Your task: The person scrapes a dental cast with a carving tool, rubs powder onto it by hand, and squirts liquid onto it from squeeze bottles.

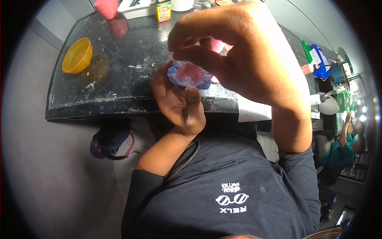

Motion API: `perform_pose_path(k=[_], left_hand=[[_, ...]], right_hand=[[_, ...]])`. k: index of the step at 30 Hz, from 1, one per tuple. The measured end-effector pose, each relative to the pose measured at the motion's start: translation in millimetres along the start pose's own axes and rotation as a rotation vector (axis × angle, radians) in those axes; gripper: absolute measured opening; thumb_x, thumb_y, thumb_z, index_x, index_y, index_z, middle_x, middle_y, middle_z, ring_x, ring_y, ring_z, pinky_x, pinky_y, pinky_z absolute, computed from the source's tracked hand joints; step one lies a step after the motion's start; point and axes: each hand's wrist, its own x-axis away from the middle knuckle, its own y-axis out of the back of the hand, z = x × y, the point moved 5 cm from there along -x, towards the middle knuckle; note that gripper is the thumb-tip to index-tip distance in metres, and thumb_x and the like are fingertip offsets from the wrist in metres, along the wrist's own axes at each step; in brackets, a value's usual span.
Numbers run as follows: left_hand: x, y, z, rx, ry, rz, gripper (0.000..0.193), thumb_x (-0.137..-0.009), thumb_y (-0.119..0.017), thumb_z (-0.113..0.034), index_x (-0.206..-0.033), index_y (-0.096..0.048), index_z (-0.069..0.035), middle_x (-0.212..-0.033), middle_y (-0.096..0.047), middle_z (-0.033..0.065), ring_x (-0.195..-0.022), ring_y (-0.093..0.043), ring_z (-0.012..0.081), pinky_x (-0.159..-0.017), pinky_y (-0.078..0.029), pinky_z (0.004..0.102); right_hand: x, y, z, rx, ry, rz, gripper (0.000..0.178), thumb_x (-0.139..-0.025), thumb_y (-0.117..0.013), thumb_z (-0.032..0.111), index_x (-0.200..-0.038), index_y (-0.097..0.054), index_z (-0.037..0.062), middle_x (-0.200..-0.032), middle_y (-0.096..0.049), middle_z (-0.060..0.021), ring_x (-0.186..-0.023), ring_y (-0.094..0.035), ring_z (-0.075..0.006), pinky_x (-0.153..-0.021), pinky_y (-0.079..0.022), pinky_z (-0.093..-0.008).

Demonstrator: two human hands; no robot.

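Note:
My left hand [179,101] is raised close to the camera and holds a small blue-purple mould [188,75] with a pinkish hollow, thumb pressed against its lower edge. My right hand [238,51] hovers over the mould with fingers curled, pinching a small pink piece [218,46] just above its right side. Most of that pink piece is hidden by the fingers. Both hands are above the front edge of a black worktop [119,79].
A yellow bowl [77,55] sits at the worktop's left end. A pink cup [107,8], a small box [163,10] and a white container [182,4] stand at the back. A sandal [111,143] lies on the floor. Another person in green [340,153] sits far right.

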Motion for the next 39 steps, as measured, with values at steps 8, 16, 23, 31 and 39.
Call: perform_pose_path(k=[8, 16, 23, 31, 39], left_hand=[[-2.3, 0.5, 2.6, 0.072, 0.029, -0.023, 0.069, -0.093, -0.069, -0.031, -0.140, -0.030, 0.002, -0.134, -0.046, 0.0156, -0.124, -0.047, 0.0229, -0.106, -0.037, 0.0378], [-3.3, -1.4, 2.4, 0.083, 0.006, -0.052, 0.066, -0.093, -0.069, -0.027, -0.139, -0.033, 0.002, -0.130, -0.048, 0.0148, -0.123, -0.048, 0.0221, -0.106, -0.038, 0.0368], [-2.9, -0.3, 3.9, 0.095, 0.004, -0.041, 0.062, -0.094, -0.067, -0.023, -0.138, -0.033, 0.003, -0.131, -0.048, 0.0157, -0.120, -0.050, 0.0224, -0.104, -0.039, 0.0352], [-1.0, -0.6, 4.4, 0.078, 0.053, -0.049, 0.061, -0.093, -0.068, -0.020, -0.138, -0.033, 0.003, -0.131, -0.048, 0.0157, -0.120, -0.049, 0.0227, -0.105, -0.038, 0.0363], [-2.2, 0.7, 5.2, 0.048, 0.029, -0.074, 0.061, -0.092, -0.068, -0.019, -0.137, -0.035, 0.003, -0.129, -0.049, 0.0149, -0.119, -0.050, 0.0228, -0.104, -0.038, 0.0360]], right_hand=[[17.8, -13.5, -14.5, 0.055, 0.186, -0.212, 0.013, -0.080, -0.067, 0.008, -0.083, -0.059, -0.0029, -0.072, -0.062, -0.0165, -0.071, -0.066, -0.0325, -0.071, -0.051, -0.0377], [22.9, -10.1, -15.5, 0.055, 0.226, -0.256, 0.014, -0.080, -0.066, 0.008, -0.083, -0.058, -0.0029, -0.073, -0.062, -0.0168, -0.070, -0.066, -0.0325, -0.073, -0.050, -0.0374], [19.8, -6.8, -15.6, 0.063, 0.303, -0.040, 0.011, -0.078, -0.064, 0.009, -0.081, -0.057, 0.0005, -0.068, -0.059, -0.0139, -0.066, -0.064, -0.0315, -0.073, -0.048, -0.0370], [31.1, -10.5, -17.7, 0.281, 0.375, -0.233, 0.015, -0.081, -0.066, 0.013, -0.078, -0.055, 0.0030, -0.065, -0.059, -0.0109, -0.059, -0.062, -0.0286, -0.071, -0.044, -0.0366], [20.3, -16.7, -24.4, 0.347, 0.276, -0.063, 0.017, -0.082, -0.068, 0.014, -0.082, -0.055, 0.0030, -0.063, -0.057, -0.0093, -0.060, -0.063, -0.0286, -0.071, -0.045, -0.0372]])
